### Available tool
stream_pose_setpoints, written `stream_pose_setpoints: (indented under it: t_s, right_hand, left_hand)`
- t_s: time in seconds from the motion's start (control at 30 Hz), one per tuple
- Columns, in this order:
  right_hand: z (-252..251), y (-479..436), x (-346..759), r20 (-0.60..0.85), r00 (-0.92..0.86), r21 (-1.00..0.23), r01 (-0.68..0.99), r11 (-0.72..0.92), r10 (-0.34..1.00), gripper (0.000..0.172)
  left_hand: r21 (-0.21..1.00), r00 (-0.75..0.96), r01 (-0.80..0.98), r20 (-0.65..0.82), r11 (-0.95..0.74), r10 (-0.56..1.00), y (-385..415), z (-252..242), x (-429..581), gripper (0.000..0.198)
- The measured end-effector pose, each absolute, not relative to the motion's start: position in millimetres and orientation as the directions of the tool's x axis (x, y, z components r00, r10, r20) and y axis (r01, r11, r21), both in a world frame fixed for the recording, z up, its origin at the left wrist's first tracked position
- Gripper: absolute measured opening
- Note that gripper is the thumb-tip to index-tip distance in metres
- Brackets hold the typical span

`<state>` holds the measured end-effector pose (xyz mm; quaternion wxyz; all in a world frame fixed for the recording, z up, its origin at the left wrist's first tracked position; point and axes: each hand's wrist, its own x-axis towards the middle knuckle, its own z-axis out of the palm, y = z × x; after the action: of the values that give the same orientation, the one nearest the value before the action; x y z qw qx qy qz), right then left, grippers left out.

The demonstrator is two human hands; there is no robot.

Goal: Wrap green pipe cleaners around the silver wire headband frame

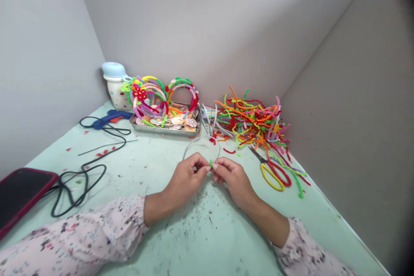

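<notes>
Green fuzzy strip (211,164) is positioned below frame centre, at the lower edge of the thin grey hoop (219,150). Fingers of the left hand (185,180) and right hand (237,181) are clamped on the strip. Scissors (263,160) lie right of centre on the tabletop (152,164).

Diffuse light; right wall (349,103) shaded; right edge blackened, blurred; fine detail soft.
</notes>
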<state>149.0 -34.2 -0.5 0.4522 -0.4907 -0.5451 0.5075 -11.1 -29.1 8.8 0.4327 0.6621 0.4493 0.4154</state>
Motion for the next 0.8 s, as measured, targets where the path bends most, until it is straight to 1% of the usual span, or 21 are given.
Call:
stream_pose_setpoints:
  t_s: [0.37, 0.6, 0.8]
  right_hand:
    - [-2.0, -33.1, 148.1, -0.015, -0.089, -0.997, 0.078, -0.008, 0.996, 0.019]
    - [-2.9, -33.3, 148.2, -0.025, -0.098, -0.997, 0.080, -0.017, 0.995, 0.021]
    - [-2.8, -31.9, 150.6, -0.024, -0.125, -0.998, 0.059, -0.017, 0.992, 0.018]
  left_hand:
    - [0.953, 0.260, 0.208, 0.164, -0.222, 0.951, -30.2, 11.9, -10.9, 0.009]
    - [0.959, 0.265, 0.188, 0.156, -0.210, 0.951, -29.9, 8.9, -11.3, 0.009]
    - [0.963, 0.279, 0.180, 0.148, -0.203, 0.949, -30.6, 8.9, -11.2, 0.009]
